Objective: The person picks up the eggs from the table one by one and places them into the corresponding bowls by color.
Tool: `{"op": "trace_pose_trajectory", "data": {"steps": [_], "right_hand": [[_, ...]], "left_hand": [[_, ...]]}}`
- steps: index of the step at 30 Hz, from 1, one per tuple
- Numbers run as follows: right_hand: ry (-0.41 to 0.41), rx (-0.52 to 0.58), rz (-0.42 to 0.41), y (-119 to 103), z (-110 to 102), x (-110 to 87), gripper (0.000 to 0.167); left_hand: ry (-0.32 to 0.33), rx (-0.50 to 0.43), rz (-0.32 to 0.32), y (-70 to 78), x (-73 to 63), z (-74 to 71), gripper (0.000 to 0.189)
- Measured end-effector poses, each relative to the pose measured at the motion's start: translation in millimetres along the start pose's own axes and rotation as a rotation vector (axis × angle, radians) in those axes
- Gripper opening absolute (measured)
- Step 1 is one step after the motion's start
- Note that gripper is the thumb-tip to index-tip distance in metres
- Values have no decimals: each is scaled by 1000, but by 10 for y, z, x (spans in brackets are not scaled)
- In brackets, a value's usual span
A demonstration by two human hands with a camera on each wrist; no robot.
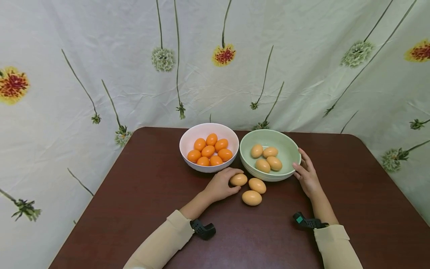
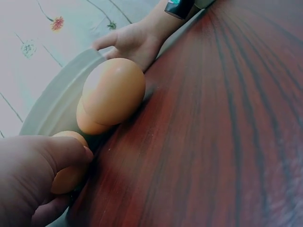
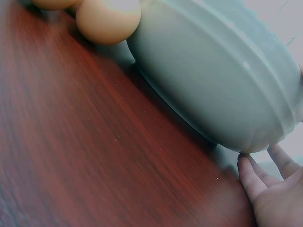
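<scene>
My left hand (image 1: 221, 184) pinches a light brown egg (image 1: 239, 179) between thumb and fingers, low at the table. Two more brown eggs lie close by: one egg (image 1: 257, 185) beside the held one and another egg (image 1: 252, 198) nearer me. At its right side, my right hand (image 1: 307, 175) holds the pale green bowl (image 1: 246, 160), thumb at the rim and fingers against the outer wall. Fingertips (image 3: 244, 163) touch that wall in the right wrist view. Inside the green bowl sit several brown eggs (image 1: 263, 165).
A white bowl (image 1: 183, 147) with several orange eggs (image 1: 208, 151) stands just left of the green one. Both are near the back edge of the dark brown table (image 1: 151, 179). Behind hangs a pale flowered cloth (image 1: 134, 56).
</scene>
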State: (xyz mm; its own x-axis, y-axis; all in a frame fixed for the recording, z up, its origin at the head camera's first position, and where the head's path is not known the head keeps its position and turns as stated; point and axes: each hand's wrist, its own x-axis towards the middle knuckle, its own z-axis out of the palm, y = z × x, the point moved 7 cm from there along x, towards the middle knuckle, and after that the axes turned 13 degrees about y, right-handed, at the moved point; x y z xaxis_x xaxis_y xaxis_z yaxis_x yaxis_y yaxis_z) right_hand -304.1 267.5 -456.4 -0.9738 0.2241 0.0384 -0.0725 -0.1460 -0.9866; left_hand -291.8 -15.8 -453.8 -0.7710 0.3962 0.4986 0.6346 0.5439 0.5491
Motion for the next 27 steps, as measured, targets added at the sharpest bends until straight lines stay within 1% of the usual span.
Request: {"op": "trace_pose_trajectory", "data": {"steps": [4, 8, 13, 17, 23, 27], "right_hand": [[-1, -5, -2, -5, 1, -5, 65], [1, 0, 0, -4, 0, -8, 65], [-3, 3, -3, -5, 2, -9, 64], [-7, 3, -5, -7, 4, -10, 64], [-10, -2, -6, -8, 5, -10, 65], [-12, -2, -6, -9, 5, -12, 65]], "left_hand": [[-5, -26, -25, -15, 6, -4, 45], [-6, -34, -35, -15, 13, -17, 45], [-11, -37, -50, -13, 16, -32, 45], [-15, -23, -61, -12, 7, -44, 45], [0, -21, -71, -11, -11, -74, 43], [12, -31, -69, 16, -11, -108, 42]]}}
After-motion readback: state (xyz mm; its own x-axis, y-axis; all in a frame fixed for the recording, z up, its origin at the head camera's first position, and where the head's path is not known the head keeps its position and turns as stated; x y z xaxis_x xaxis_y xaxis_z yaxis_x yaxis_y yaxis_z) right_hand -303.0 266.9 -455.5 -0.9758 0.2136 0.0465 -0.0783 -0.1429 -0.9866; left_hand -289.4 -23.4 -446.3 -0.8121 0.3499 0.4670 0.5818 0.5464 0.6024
